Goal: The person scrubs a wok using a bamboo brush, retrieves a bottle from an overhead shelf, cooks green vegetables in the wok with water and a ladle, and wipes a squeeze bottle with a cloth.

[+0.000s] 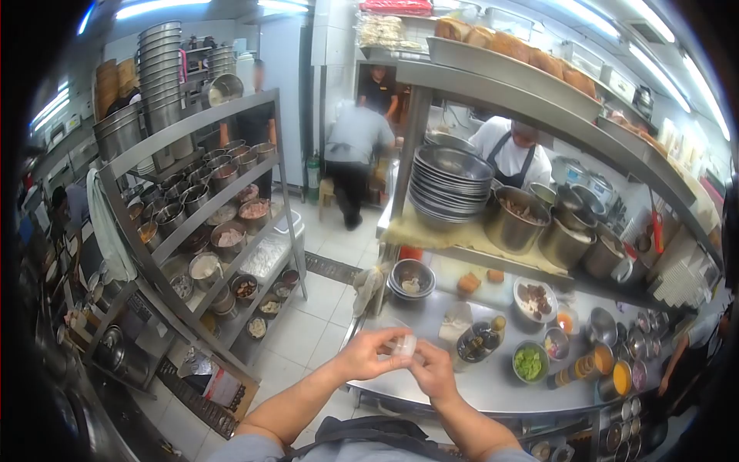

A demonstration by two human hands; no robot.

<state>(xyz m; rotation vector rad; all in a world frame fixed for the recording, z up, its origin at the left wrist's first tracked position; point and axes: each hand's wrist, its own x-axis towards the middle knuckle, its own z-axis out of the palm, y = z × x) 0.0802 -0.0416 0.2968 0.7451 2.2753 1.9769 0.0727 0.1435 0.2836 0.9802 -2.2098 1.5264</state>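
Note:
Both hands meet over the near left edge of the steel counter (416,369). My left hand (375,353) has its fingers curled round a small translucent white item (404,346), perhaps a plastic cup or lid. On the item's other side, my right hand (433,369) pinches it with bent fingers. Just right of my right hand stands a dark bottle (479,341) with a label. Behind the hands are nested metal bowls (411,279) with some food in the top one. A bowl of green leaves (530,362) sits further right.
A steel rack (208,223) with metal pots stands at the left. An overhead shelf (508,73) holds bread, above stacked bowls (450,181). A white plate (536,300) with food and orange containers (616,379) are on the counter's right. Several people are around, one behind the counter (512,150).

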